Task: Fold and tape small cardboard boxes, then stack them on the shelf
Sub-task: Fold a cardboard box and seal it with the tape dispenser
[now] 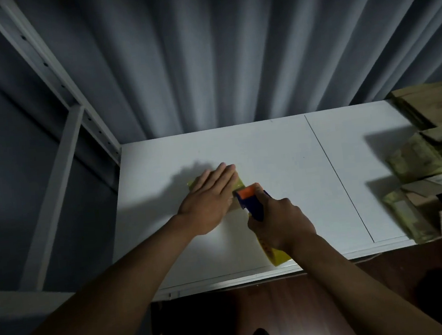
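Right hand (281, 226) grips the tape dispenser (254, 200) handle, yellow tape roll (275, 254) trailing toward the near shelf edge, orange blade end against the small cardboard box (239, 184). Left hand (209, 196) lies flat, fingers straight, pressing that box onto the white shelf board (282, 160); box mostly hidden under the palm. My read: taping 1 seam. Keep the palm down so the box can't slide, pull straight along the seam, tilt the blade to cut. Finished taped boxes (428, 160) are piled at far right.
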